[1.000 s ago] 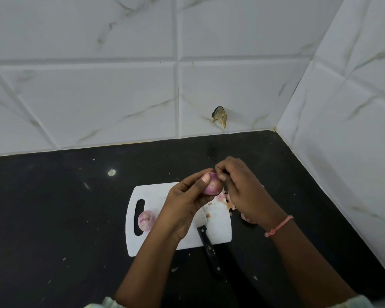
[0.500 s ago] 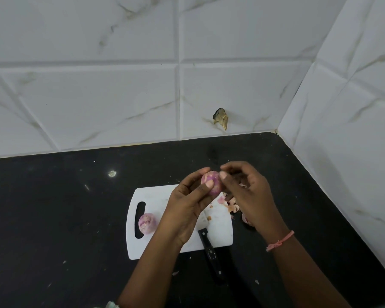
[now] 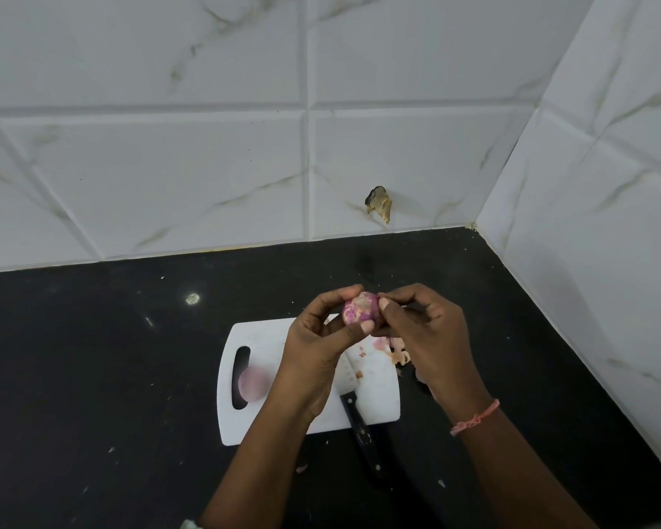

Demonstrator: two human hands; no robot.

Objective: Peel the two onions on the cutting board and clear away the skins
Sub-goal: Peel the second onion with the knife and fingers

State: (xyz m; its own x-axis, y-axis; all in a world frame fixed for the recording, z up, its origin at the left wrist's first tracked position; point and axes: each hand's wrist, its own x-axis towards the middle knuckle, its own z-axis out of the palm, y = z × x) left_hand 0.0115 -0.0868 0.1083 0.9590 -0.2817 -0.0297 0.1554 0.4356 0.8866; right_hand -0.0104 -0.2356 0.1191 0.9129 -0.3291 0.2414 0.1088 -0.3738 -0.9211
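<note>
A: What lies on the desk (image 3: 92, 376)?

B: It is black and glossy, flecked with pale crumbs. On it sits a white plastic board (image 3: 378, 399), rounded at the corners, with a slot handle at its left end.

A: And the onions?

B: One onion (image 3: 360, 309) is held above the board's far edge. It is small and round, mottled purple and cream. The second onion (image 3: 253, 381), pale pink and blurred, rests on the board beside the slot.

A: The hands?

B: The left hand (image 3: 317, 349) curls around the raised onion, thumb pressed on its front. The right hand (image 3: 428, 330) pinches at its top right with thumb and forefinger.

A: Anything else?

B: Papery pink skins (image 3: 392, 347) lie at the board's right edge. A knife (image 3: 359, 421) with a black riveted handle lies across its near edge.
</note>
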